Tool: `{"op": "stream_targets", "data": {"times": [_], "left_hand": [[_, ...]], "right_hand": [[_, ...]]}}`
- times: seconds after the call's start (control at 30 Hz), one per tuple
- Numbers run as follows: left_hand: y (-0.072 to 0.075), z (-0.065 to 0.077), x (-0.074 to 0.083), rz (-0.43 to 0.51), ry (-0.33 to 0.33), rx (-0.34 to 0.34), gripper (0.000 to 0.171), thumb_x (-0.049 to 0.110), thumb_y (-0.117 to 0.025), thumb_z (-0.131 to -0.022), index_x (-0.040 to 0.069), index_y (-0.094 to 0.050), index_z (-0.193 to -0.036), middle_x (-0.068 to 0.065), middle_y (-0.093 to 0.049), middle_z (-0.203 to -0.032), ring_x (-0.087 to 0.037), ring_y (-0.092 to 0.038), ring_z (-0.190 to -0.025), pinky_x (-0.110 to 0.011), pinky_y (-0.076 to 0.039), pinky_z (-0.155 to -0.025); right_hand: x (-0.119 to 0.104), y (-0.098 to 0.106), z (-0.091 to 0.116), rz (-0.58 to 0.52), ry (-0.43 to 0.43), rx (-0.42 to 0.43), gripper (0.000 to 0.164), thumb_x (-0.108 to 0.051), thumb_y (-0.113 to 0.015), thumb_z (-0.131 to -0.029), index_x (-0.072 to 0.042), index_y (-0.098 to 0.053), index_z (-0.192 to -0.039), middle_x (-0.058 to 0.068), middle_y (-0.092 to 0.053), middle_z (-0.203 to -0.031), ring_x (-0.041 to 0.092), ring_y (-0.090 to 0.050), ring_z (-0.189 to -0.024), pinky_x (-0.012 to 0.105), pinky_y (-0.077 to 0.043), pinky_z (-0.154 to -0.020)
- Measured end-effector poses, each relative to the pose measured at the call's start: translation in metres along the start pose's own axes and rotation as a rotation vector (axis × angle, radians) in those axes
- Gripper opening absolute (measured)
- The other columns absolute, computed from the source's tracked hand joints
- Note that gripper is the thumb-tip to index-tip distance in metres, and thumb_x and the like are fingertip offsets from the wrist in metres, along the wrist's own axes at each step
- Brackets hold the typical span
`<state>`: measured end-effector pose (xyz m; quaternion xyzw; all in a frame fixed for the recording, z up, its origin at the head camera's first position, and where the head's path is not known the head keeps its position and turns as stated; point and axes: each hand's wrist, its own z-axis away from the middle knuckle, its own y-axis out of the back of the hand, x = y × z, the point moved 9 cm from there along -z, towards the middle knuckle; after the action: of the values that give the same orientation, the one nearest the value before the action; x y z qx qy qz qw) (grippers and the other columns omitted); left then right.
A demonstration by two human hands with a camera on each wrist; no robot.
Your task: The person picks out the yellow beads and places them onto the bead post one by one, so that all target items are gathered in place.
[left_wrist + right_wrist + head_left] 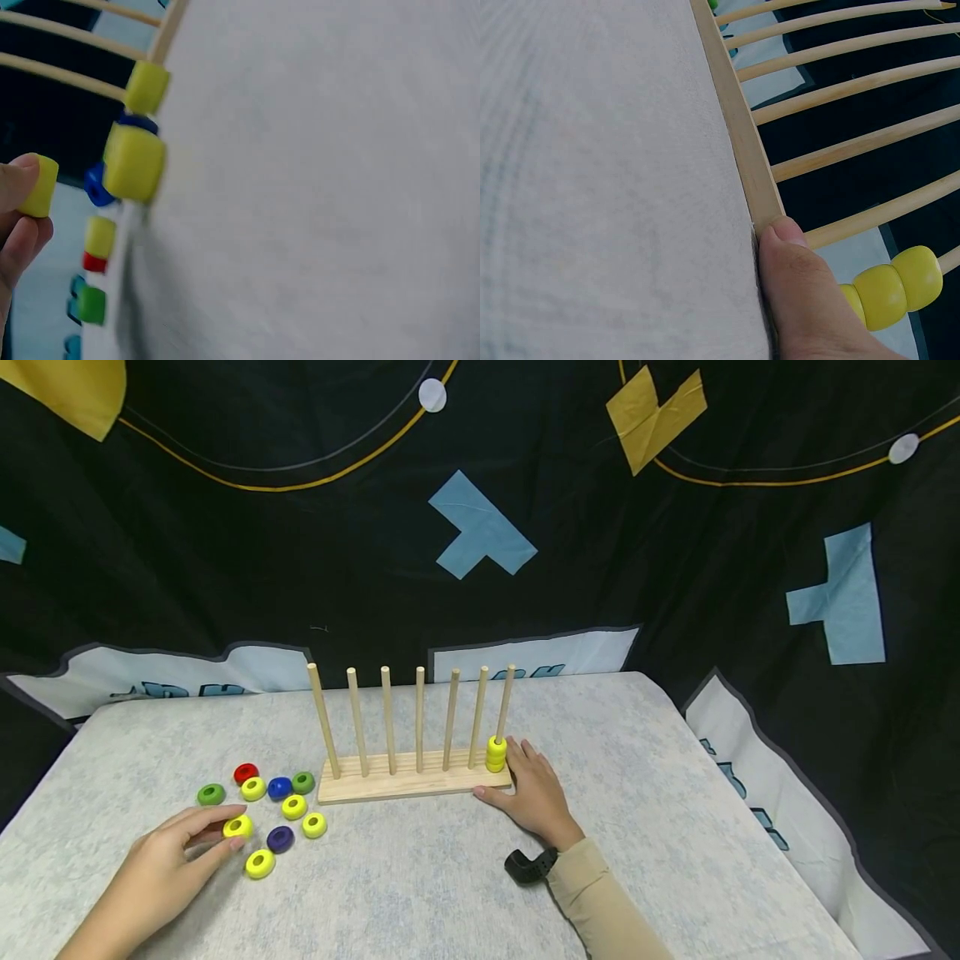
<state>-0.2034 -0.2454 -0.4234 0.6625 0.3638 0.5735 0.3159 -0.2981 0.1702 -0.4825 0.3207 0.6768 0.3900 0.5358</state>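
Observation:
Between thumb and fingertips my left hand [167, 858] pinches a yellow bead [43, 189], at the left of the head view near the loose beads. At the right end of a wooden peg rack [412, 785], my right hand [536, 795] grips the base, its thumb along the front edge and fingers around the end. Several upright pegs stand in a row on that base. Stacked on the rightmost peg are yellow beads [496, 755]; the other pegs are bare. In the right wrist view the thumb [802, 289] lies against the base's edge, beside the stack.
Loose beads lie left of the rack: a red one [245, 773], green ones [212, 794], a blue one [281, 788], a dark purple one [281, 839] and several yellow ones [259, 864]. A pale cloth covers the table [420, 893]. Behind hangs a dark patterned curtain [300, 560].

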Motion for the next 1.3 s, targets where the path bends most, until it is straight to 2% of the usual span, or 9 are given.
{"op": "stream_targets", "data": {"times": [0.13, 0.23, 0.37, 0.47, 0.57, 0.67, 0.77, 1.1, 1.3], "left_hand": [[0.012, 0.001, 0.024, 0.002, -0.076, 0.075, 0.039, 0.015, -0.081, -0.082, 0.008, -0.069, -0.118, -0.013, -0.068, -0.113, -0.032, -0.07, -0.095, -0.047, -0.06, -0.077], [0.019, 0.0, 0.045, 0.01, -0.123, 0.104, 0.037, 0.017, -0.082, -0.081, 0.012, -0.07, -0.115, -0.008, -0.069, -0.11, -0.028, -0.07, -0.093, -0.044, -0.06, -0.076], [0.027, -0.002, 0.074, 0.052, -0.201, 0.119, 0.034, 0.023, -0.084, -0.08, 0.019, -0.072, -0.112, 0.001, -0.07, -0.108, -0.009, -0.068, -0.091, -0.024, -0.058, -0.073], [0.032, -0.003, 0.097, 0.079, -0.274, 0.135, 0.035, 0.021, -0.085, -0.078, 0.023, -0.072, -0.11, 0.007, -0.069, -0.105, 0.005, -0.062, -0.088, -0.016, -0.052, -0.071], [0.034, -0.007, 0.118, 0.098, -0.337, 0.149, 0.037, 0.016, -0.086, -0.076, 0.021, -0.073, -0.111, 0.007, -0.07, -0.104, 0.002, -0.062, -0.087, -0.017, -0.051, -0.069], [0.033, -0.011, 0.138, 0.108, -0.384, 0.149, 0.036, 0.012, -0.085, -0.076, 0.018, -0.073, -0.11, 0.006, -0.07, -0.105, -0.007, -0.066, -0.086, -0.021, -0.054, -0.069], [0.032, -0.017, 0.157, 0.117, -0.421, 0.142, 0.035, 0.01, -0.083, -0.078, 0.016, -0.073, -0.111, 0.006, -0.07, -0.105, -0.011, -0.067, -0.086, -0.026, -0.057, -0.072], [0.022, -0.042, 0.214, 0.21, -0.467, 0.042, 0.036, 0.009, -0.08, -0.082, 0.009, -0.071, -0.117, -0.002, -0.071, -0.112, -0.022, -0.07, -0.097, -0.045, -0.06, -0.085], [0.015, -0.057, 0.243, 0.218, -0.501, 0.005, 0.037, 0.01, -0.078, -0.085, 0.006, -0.069, -0.12, -0.009, -0.07, -0.12, -0.026, -0.071, -0.101, -0.044, -0.061, -0.089]], "right_hand": [[0.0, 0.0, 0.0, -0.003, 0.004, 0.002, 0.098, -0.07, -0.064, -0.083, -0.015, -0.029, -0.157, 0.008, -0.026, -0.164, 0.032, -0.019, -0.153, 0.053, -0.016, -0.126], [0.0, 0.0, 0.0, -0.003, 0.007, 0.002, 0.098, -0.069, -0.064, -0.083, -0.016, -0.029, -0.157, 0.008, -0.027, -0.164, 0.032, -0.019, -0.153, 0.053, -0.016, -0.126], [0.001, -0.001, 0.0, -0.003, 0.005, 0.003, 0.098, -0.069, -0.064, -0.083, -0.017, -0.028, -0.157, 0.007, -0.026, -0.164, 0.031, -0.019, -0.154, 0.053, -0.016, -0.126], [0.001, -0.001, -0.001, -0.005, 0.003, 0.003, 0.098, -0.069, -0.064, -0.083, -0.017, -0.028, -0.157, 0.007, -0.026, -0.164, 0.031, -0.019, -0.154, 0.052, -0.016, -0.126], [0.001, -0.001, -0.001, -0.003, 0.002, 0.003, 0.098, -0.069, -0.064, -0.083, -0.016, -0.028, -0.157, 0.006, -0.026, -0.164, 0.031, -0.019, -0.154, 0.052, -0.016, -0.126], [0.0, -0.001, -0.001, -0.002, 0.002, 0.002, 0.098, -0.069, -0.064, -0.083, -0.016, -0.028, -0.157, 0.007, -0.026, -0.164, 0.031, -0.019, -0.154, 0.053, -0.016, -0.126], [0.0, -0.001, -0.002, 0.0, 0.003, 0.001, 0.098, -0.069, -0.064, -0.083, -0.016, -0.029, -0.157, 0.007, -0.026, -0.164, 0.031, -0.019, -0.154, 0.053, -0.016, -0.126], [0.0, 0.0, 0.0, -0.01, 0.008, 0.002, 0.097, -0.069, -0.065, -0.083, -0.017, -0.03, -0.157, 0.007, -0.027, -0.164, 0.032, -0.019, -0.153, 0.053, -0.016, -0.126], [-0.001, 0.001, 0.001, -0.014, 0.003, 0.001, 0.097, -0.068, -0.065, -0.083, -0.017, -0.029, -0.157, 0.008, -0.027, -0.164, 0.032, -0.019, -0.153, 0.054, -0.016, -0.126]]}}
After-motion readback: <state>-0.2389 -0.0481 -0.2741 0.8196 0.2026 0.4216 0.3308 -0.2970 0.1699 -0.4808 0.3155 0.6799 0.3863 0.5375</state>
